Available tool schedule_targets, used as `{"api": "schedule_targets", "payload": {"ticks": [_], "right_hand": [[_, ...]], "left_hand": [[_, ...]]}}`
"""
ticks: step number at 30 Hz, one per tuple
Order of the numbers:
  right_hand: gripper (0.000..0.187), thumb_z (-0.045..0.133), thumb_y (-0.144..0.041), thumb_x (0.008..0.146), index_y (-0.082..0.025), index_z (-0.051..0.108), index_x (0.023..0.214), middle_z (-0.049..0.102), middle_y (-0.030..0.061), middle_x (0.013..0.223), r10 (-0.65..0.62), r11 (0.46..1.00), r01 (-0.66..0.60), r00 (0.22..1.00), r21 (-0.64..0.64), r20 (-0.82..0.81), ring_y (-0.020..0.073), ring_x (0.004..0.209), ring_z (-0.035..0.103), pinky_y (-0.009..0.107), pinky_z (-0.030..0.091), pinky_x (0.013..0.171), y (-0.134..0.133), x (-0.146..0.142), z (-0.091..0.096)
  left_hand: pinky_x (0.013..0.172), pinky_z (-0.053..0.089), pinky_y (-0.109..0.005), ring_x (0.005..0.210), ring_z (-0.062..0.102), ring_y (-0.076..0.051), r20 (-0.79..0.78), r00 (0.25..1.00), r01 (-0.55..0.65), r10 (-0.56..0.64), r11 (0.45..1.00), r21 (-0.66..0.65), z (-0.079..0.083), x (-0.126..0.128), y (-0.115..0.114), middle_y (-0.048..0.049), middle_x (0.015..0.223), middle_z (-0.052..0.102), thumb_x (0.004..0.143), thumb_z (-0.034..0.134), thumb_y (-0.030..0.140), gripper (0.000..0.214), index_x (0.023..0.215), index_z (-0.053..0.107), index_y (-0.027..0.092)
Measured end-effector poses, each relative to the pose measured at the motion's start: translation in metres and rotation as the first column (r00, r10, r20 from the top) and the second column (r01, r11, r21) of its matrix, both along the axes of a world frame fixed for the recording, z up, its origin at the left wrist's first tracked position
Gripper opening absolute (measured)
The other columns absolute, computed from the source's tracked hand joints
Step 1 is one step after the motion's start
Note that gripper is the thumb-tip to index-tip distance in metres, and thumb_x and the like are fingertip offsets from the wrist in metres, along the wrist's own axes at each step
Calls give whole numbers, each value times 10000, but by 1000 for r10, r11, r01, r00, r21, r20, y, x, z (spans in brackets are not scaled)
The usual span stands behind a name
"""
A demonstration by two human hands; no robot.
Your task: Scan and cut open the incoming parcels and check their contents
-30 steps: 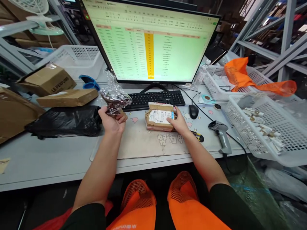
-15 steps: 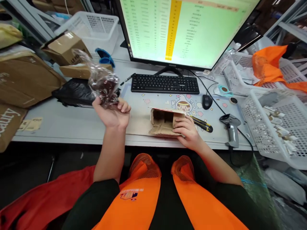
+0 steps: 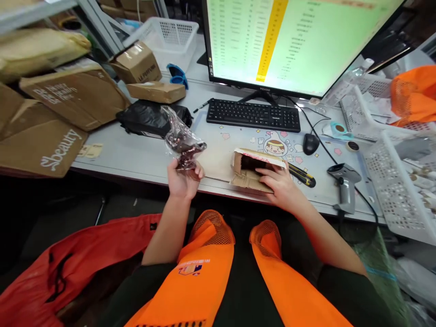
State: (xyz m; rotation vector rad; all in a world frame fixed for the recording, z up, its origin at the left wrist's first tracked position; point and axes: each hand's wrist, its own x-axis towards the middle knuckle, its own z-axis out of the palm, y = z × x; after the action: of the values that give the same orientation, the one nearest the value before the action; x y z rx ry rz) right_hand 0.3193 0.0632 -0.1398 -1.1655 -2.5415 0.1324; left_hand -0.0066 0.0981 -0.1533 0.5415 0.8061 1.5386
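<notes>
Left hand pinches a dark film-wrapped item, its form obscured by glare. Right hand grips an open carton near the bench edge; carton interior too dark to read

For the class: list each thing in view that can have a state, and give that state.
Wrapped item: in clear plastic
Left hand: holding the wrapped item
Small cardboard box: open
Right hand: holding the small cardboard box
Monitor: on
Utility knife: blade position unclear
Bottle: capped
Nearest white basket: holding small items
</notes>
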Motion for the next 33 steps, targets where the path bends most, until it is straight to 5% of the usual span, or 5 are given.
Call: {"api": "schedule_targets", "payload": {"ticks": [11, 15, 22, 28, 33], "right_hand": [[472, 673, -104, 891, -276, 769, 1320, 671, 152, 1290, 196, 977, -192, 980, 89, -37, 382, 1383, 539, 691, 447, 1195, 15, -50, 2], [441, 684, -181, 941, -289, 751, 1363, 603, 159, 1438, 291, 953, -279, 951, 117, -102, 368, 1495, 442, 652, 403, 1256, 20, -72, -1], [323, 643, -121, 926, -221, 802, 1189, 622, 145, 1230, 326, 937, -264, 898, 228, -297, 351, 1496, 468, 616, 499, 1181, 33, -59, -18], [151, 668, -219, 927, -232, 815, 955, 682, 108, 1202, 188, 981, -181, 819, 67, -543, 320, 1457, 549, 581, 488, 1196, 62, -51, -10], [338, 843, -491, 792, -191, 794, 938, 769, 94, 1031, -261, 892, -102, 680, -440, -685, 304, 1067, 736, 512, 602, 995, 93, -38, 17]], "left_hand": [[794, 631, -383, 834, 724, -260, -368, 910, -85, 192, 954, 289, 2, 0, -27, -50, 787, 702, 706, 832, 614, 458, 859, 701, 203], [935, 593, -407, 961, 714, -287, -664, 733, 118, 149, 933, 339, 17, -2, -15, -91, 979, 754, 758, 812, 498, 412, 1014, 732, 185], [900, 519, -333, 870, 650, -234, -841, 395, -10, 369, 917, 398, 14, -30, 17, -47, 918, 696, 848, 735, 434, 353, 1093, 702, 182], [771, 518, -236, 823, 627, -162, -581, 723, -213, 375, 920, 329, 0, -25, 52, -21, 898, 659, 811, 734, 434, 288, 941, 645, 193], [545, 469, -190, 727, 644, -144, -215, 858, -450, 467, 884, 129, -9, -41, 58, -6, 863, 656, 769, 702, 467, 347, 967, 578, 211]]}}
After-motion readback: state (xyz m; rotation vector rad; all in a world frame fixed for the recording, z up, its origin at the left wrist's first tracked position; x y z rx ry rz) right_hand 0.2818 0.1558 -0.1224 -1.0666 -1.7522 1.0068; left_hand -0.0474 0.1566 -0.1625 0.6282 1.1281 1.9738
